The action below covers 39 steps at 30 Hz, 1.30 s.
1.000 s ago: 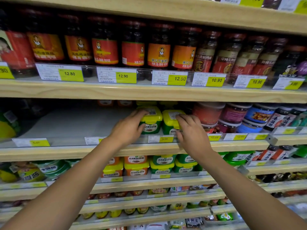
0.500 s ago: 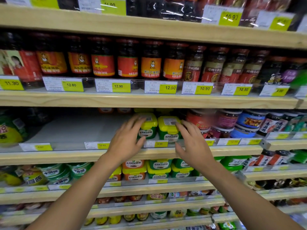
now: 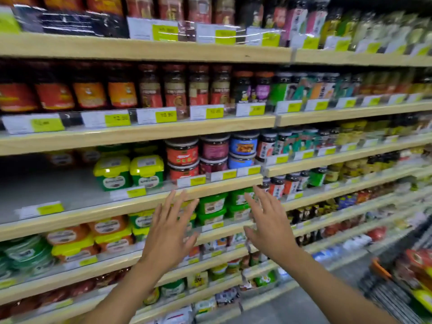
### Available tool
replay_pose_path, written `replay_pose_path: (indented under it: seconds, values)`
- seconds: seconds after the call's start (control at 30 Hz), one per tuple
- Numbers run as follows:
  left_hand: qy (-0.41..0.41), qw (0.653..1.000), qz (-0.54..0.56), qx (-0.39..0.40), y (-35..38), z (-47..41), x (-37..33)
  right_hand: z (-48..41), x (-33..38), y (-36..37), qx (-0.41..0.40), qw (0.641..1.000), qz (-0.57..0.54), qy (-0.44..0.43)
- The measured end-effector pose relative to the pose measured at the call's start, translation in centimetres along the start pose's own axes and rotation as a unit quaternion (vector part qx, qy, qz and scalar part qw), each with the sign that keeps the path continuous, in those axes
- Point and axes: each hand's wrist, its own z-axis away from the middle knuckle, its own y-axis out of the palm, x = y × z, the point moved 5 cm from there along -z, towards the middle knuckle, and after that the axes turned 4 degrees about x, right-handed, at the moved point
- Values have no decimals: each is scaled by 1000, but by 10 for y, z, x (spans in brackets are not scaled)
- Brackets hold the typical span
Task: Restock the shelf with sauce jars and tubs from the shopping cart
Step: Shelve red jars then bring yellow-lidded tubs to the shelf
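Observation:
Two green tubs with yellow lids, the left tub (image 3: 112, 172) and the right tub (image 3: 147, 170), stand side by side on the middle shelf (image 3: 70, 195). My left hand (image 3: 169, 232) hovers below and in front of that shelf with fingers spread, holding nothing. My right hand (image 3: 268, 223) is beside it, also spread and empty. Neither hand touches the tubs. The shopping cart (image 3: 402, 284) shows at the lower right with red and green packs inside.
Left of the tubs the middle shelf is bare grey surface. Round red, purple and blue jars (image 3: 212, 150) stand right of the tubs. Rows of dark sauce jars (image 3: 121, 90) fill the shelf above; more green and orange tubs (image 3: 215, 206) sit below.
Both hands let go of the two green tubs and drew back from the shelf, fingers spreading. The view swung right, bringing the cart into sight.

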Motion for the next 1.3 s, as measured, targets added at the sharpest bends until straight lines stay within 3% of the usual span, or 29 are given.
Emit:
replay_pose_path:
  seconds: [0.27,0.53,0.67,0.77,0.87,1.3]
  values:
    - [92,986,58,126,88,4,-197,163,-158,-3,92,981,-17,172]
    - [203,944,68,251,151,-5,-372,303,-282,-17,130,935,18,328]
    - [275,927,113,229,171,-25,-446,352,-336,-18,130,905,26,404]
    - [294,904,105,293,197,-40,-494,379,-375,-16,138,884,31,445]
    - [319,893,141,286,231,-63,-543,397,-418,-12,149,863,27,482]
    - [390,819,167,386,336,-179,-715,396,-594,0,160,834,44,526]
